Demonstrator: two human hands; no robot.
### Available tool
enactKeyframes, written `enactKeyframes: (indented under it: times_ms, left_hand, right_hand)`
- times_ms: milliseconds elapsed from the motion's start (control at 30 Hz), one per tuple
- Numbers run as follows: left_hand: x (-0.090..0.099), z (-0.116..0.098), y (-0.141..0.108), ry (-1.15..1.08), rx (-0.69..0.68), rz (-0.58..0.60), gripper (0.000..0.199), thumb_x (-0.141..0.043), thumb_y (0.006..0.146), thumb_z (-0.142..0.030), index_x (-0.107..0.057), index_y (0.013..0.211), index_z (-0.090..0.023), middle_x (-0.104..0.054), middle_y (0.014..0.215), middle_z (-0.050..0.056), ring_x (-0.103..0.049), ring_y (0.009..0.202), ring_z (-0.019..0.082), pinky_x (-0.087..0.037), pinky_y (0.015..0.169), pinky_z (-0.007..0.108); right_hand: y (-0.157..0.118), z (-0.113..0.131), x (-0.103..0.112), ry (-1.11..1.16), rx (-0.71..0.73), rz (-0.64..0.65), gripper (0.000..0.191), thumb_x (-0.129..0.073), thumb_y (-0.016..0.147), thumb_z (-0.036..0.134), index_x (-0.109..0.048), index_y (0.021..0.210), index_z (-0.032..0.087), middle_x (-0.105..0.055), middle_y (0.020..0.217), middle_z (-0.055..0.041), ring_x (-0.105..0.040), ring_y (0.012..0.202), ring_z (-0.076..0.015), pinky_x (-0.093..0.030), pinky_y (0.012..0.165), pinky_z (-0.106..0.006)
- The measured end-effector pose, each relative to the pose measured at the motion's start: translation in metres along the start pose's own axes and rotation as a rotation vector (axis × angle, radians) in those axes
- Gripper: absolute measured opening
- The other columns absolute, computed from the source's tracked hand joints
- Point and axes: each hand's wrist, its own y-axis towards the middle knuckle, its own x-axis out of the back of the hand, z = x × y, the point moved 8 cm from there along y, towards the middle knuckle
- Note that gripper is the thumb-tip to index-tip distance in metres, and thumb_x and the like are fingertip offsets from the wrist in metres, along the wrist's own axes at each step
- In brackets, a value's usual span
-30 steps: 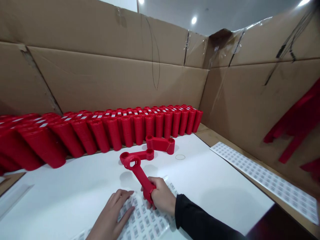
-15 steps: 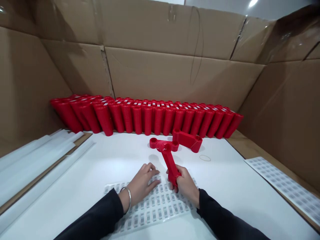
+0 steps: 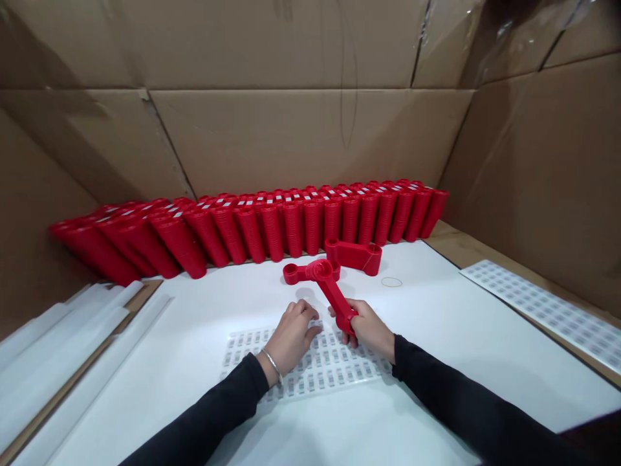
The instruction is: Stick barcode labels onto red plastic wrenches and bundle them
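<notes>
Right hand point(image 3: 369, 330) grips the slim shaft of a stiff, light-looking red plastic link point(image 3: 334, 292); open left hand point(image 3: 291, 338) rests empty on barcode labels point(image 3: 334, 366)

The right hand point(image 3: 369, 330) closes around one end of a red plastic arm point(image 3: 336, 299), whose ringed far end lies across a second red arm point(image 3: 301, 274). A third red arm point(image 3: 354, 255) lies just behind them, near a thin ring point(image 3: 391, 282) on the white table point(image 3: 436, 388). The left hand point(image 3: 294, 336), wearing a metal bangle point(image 3: 272, 365), rests with curled fingers on a barcode label sheet point(image 3: 305, 362). Another label sheet point(image 3: 538, 307) lies to the right. Ribbed red stacks point(image 3: 310, 223) line the cardboard wall point(image 3: 310, 136) behind; white rolled sheets point(image 3: 63, 362) lie left.
</notes>
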Motion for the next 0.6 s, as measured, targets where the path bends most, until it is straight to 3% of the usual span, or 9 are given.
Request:
enactKeyframes:
  times_ms: [300, 600]
  left_hand:
    - [-0.002, -0.0073, 0.0063, 0.03, -0.058, 0.035, 0.02, -0.046, 0.088, -0.02, -0.058, 0.103, -0.017, -0.051, 0.105, 0.008, -0.044, 0.096, 0.022, -0.039, 0.084, 0.038]
    - [-0.0026, -0.0013, 0.007, -0.079, -0.041, -0.024, 0.014, -0.051, 0.083, -0.019, -0.059, 0.094, -0.017, -0.054, 0.1, 0.006, -0.049, 0.095, 0.021, -0.038, 0.083, 0.036]
  right_hand:
    - [0.0022, 0.0044, 0.005, -0.016, -0.048, 0.017, 0.04, -0.036, 0.064, 0.015, -0.054, 0.098, 0.008, -0.047, 0.05, 0.0016, -0.049, 0.039, -0.0103, -0.034, 0.033, -0.017]
    - [-0.0017, 0.0046, 0.0038, -0.017, 0.072, 0.031, 0.038, -0.035, 0.062, 0.016, -0.053, 0.095, 0.01, -0.048, 0.052, 0.0024, -0.046, 0.038, -0.0084, -0.031, 0.033, -0.016]
